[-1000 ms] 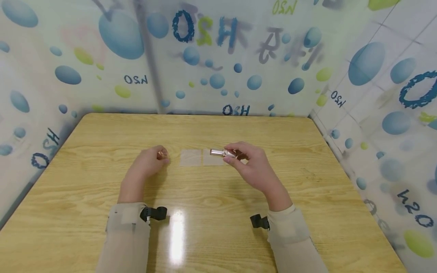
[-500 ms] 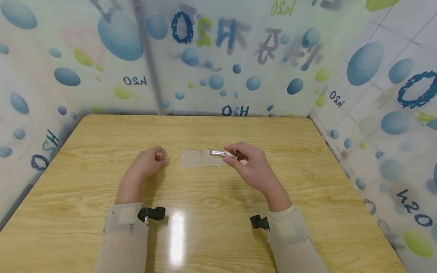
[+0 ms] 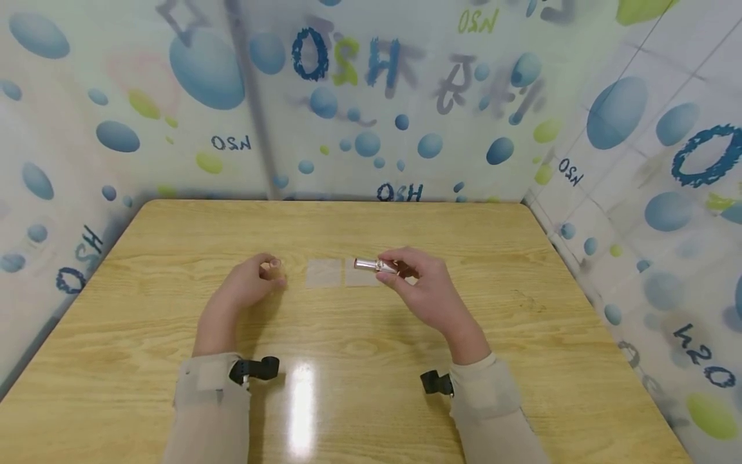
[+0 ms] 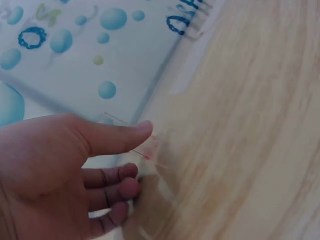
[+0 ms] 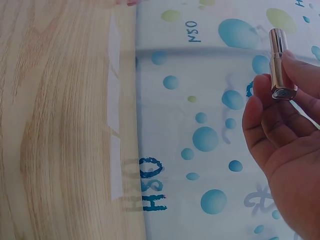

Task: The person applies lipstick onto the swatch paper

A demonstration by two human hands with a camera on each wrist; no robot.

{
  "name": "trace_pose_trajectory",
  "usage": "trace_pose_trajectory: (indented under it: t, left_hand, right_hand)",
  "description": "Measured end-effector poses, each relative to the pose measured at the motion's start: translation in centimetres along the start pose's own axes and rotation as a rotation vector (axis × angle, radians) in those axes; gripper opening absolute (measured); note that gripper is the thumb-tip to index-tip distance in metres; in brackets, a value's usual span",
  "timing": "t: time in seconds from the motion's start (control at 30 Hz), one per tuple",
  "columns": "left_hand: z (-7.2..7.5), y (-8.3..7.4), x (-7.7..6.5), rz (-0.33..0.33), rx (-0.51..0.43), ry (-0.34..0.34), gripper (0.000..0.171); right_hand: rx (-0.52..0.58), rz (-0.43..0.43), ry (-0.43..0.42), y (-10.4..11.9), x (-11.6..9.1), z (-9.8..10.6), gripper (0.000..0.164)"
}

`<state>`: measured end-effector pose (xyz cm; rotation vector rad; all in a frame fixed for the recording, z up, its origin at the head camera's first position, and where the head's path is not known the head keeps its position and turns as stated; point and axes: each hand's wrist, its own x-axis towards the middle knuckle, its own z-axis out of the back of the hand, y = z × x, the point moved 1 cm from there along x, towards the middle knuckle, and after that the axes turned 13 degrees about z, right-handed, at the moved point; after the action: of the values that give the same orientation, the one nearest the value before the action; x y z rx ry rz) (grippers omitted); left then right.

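My right hand (image 3: 426, 287) pinches a shiny metallic lipstick tube (image 3: 368, 265) between thumb and fingers, above the table. In the right wrist view the lipstick tube (image 5: 276, 65) stands nearly upright and its square base shows. My left hand (image 3: 249, 280) is to the left, just above the tabletop. In the left wrist view its thumb lies along a small clear plastic piece (image 4: 142, 147) with a pinkish mark, perhaps a transparent cap. The finger behind that piece is hidden, and the other fingers are loosely curled. Between the hands, thin pale squares (image 3: 324, 273) lie flat in a row.
The wooden table (image 3: 359, 367) has a patterned backdrop (image 3: 371, 142) behind it and at its sides. Three pale strips (image 5: 114, 95) show in the right wrist view; the right hand partly covers that row in the head view. Black wrist cameras (image 3: 257, 368) are strapped to both sleeves.
The left hand has shifted slightly left, and its thumb and finger look a little farther apart. The right hand still holds the lipstick tube almost in place. The head view has tilted slightly.
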<state>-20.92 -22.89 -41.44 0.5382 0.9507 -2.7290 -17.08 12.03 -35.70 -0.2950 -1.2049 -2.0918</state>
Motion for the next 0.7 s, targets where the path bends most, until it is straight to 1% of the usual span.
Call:
trace_pose_trajectory:
  t: [0.1, 0.17, 0.27, 0.33, 0.4, 0.47, 0.53, 0.6, 0.7]
  left_hand:
    - [0.3, -0.2, -1.0, 0.054, 0.02, 0.046, 0.087]
    - [0.5, -0.5, -2.0, 0.101, 0.054, 0.052, 0.099]
    - [0.8, -1.4, -3.9, 0.161, 0.109, 0.005, 0.106]
    - [1.0, -2.1, -5.3, 0.171, 0.14, -0.043, 0.108]
    - [1.1, -3.1, -6.5, 0.142, 0.154, -0.079, 0.108]
    - [1.2, -4.3, -7.5, 0.081, 0.133, -0.09, 0.105]
    - [1.1, -5.7, -8.3, 0.004, 0.071, -0.084, 0.099]
    - [0.8, -7.3, -9.0, -0.065, -0.019, -0.072, 0.09]
    - [-0.1, -9.3, -9.7, -0.164, -0.162, -0.063, 0.074]
  right_hand:
    - [0.004, -0.003, -0.003, 0.0, -0.1, 0.0, 0.026]
    - [0.009, -0.01, -0.007, 0.0, -0.2, -0.1, 0.026]
    - [0.013, -0.023, -0.013, -0.1, -0.4, -0.2, 0.027]
    - [0.017, -0.023, -0.016, -0.1, -0.5, -0.4, 0.027]
    - [0.013, -0.016, -0.019, -0.1, -0.6, -0.6, 0.026]
    - [0.008, -0.009, -0.023, 0.0, -0.6, -0.8, 0.025]
    - [0.001, 0.0, -0.031, 0.0, -0.6, -1.0, 0.025]
    - [0.012, 0.005, -0.047, 0.1, -0.6, -1.2, 0.025]
    - [0.063, 0.006, -0.081, 0.2, -0.5, -1.5, 0.026]
